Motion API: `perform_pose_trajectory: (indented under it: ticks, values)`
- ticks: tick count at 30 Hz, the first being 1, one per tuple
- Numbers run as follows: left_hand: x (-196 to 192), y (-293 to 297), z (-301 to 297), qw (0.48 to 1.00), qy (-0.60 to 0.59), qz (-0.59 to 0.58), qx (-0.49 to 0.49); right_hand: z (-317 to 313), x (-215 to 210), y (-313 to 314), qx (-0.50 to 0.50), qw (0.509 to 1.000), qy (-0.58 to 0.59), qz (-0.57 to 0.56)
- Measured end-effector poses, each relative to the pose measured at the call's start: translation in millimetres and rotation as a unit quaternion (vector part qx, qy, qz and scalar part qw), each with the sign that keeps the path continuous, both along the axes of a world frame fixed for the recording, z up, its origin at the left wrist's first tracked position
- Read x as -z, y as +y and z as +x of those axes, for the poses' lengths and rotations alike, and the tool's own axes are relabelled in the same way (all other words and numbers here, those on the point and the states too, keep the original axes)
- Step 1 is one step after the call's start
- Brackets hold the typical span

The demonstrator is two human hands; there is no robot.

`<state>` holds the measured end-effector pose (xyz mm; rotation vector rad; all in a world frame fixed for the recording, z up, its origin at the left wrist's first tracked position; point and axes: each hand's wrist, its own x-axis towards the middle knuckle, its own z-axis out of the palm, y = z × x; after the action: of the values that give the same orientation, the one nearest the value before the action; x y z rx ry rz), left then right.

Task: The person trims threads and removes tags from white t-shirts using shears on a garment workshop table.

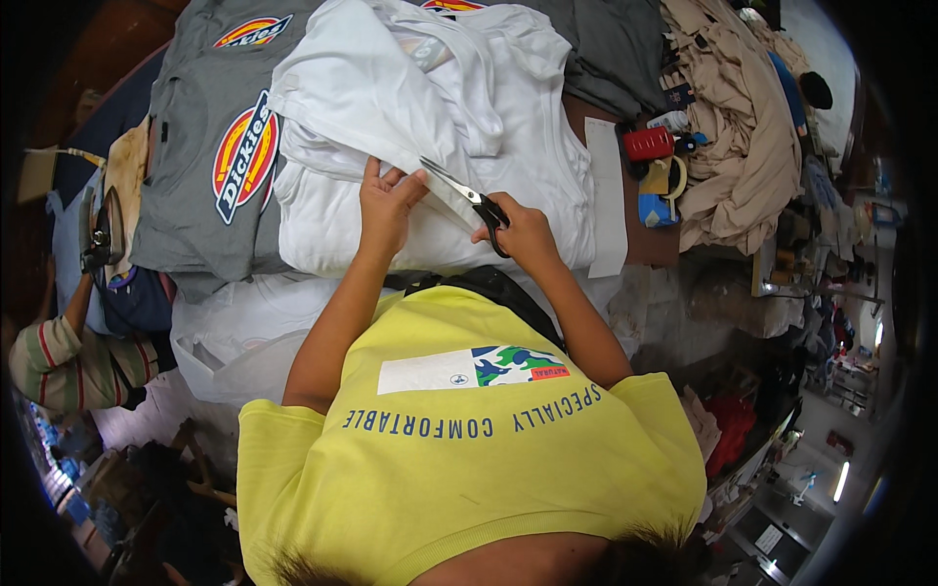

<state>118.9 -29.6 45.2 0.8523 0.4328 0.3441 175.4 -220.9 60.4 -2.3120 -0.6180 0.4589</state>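
Remotely, I watched the left hand (pixel 388 213) pinch a white garment (pixel 354 109), its cloth spread just ahead of both hands; the right hand (pixel 523 234) grasped black-handled scissors (pixel 474 195), long axis slanting forward-left, tips nearer the left hand.

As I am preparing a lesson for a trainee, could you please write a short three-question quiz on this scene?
1. Fill in the blank: the left hand holds a fold of ____ cloth.
2. Multiple choice: what colour are the handles of the scissors in the right hand? (a) red (b) black (c) blue
3. True or false: the small red item lies farther to the right than both hands.

Key: 1. white; 2. b; 3. true.
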Motion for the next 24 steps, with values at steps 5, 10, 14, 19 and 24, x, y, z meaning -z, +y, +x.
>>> perform_pose_trajectory:
  ticks: [5, 10, 14, 19, 24]
  values:
    - [5.1, 8.2, 0.8, 1.000, -0.006, 0.024, -0.007, 0.1, -19.9, 9.8, -0.029, 0.998, -0.046, -0.011]
    - [7.6, 9.9, 1.2, 0.999, -0.017, 0.027, -0.003, 7.3, -32.0, 29.2, -0.024, 0.999, -0.029, -0.007]
    - [1.7, 10.0, 1.3, 0.999, -0.018, 0.039, 0.000, 11.8, -26.2, 28.9, -0.027, 0.999, 0.000, -0.022]
    - [0.1, 14.2, 4.2, 1.000, -0.001, 0.013, -0.019, 11.3, 0.5, 12.5, -0.013, 0.999, 0.023, -0.019]
    - [5.6, 21.9, 3.5, 0.999, -0.018, 0.029, -0.014, 8.1, -23.9, 26.6, -0.033, 0.998, -0.045, -0.007]
